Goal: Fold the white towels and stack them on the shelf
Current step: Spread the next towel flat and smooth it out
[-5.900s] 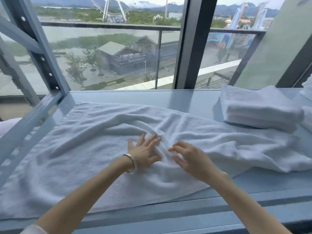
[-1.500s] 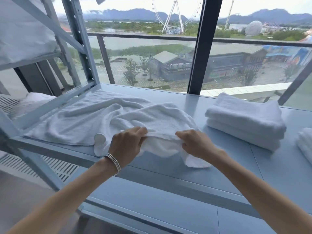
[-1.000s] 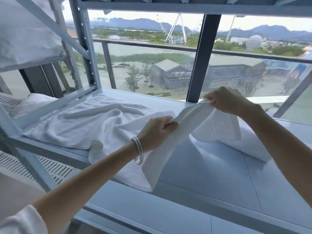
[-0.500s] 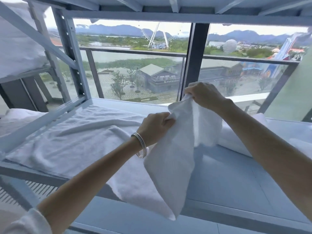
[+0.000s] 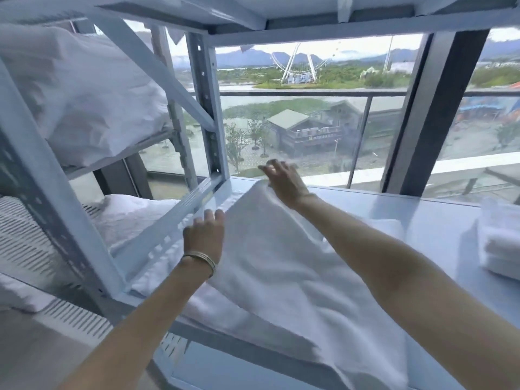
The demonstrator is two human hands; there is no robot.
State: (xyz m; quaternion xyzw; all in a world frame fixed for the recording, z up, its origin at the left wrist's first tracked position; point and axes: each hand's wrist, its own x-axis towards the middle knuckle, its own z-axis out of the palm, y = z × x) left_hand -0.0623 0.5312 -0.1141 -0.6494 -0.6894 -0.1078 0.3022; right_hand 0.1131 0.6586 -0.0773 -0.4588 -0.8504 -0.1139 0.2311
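- A large white terry towel [image 5: 281, 266] lies spread over the pale blue-grey metal shelf [image 5: 439, 220], running from the far left corner by the upright post down to the near edge, where its near right corner hangs over the lip.
- The left hand [image 5: 204, 237], with thin metal bangles [image 5: 200, 258] at the wrist, rests on the towel's left edge, just beside the shelf's perforated side rail [image 5: 174, 220]. Its fingers reach forward, slightly bent at the tips; whether they pinch the cloth cannot be told, as the picture is blurred there.
- The right hand [image 5: 282, 180] is at the towel's far edge, near the far left of the shelf. Its fingers are spread and almost straight, lifted above the cloth, while the heel of the hand touches the towel's raised far fold. It grips nothing.
- The towel lies under and between both forearms, with most of it nearer than the hands.
- A stack of folded white towels [image 5: 501, 249] sits at the right end of the same shelf, well apart from both hands.
- Rumpled white bedding [image 5: 92, 99] fills the neighbouring rack to the left.
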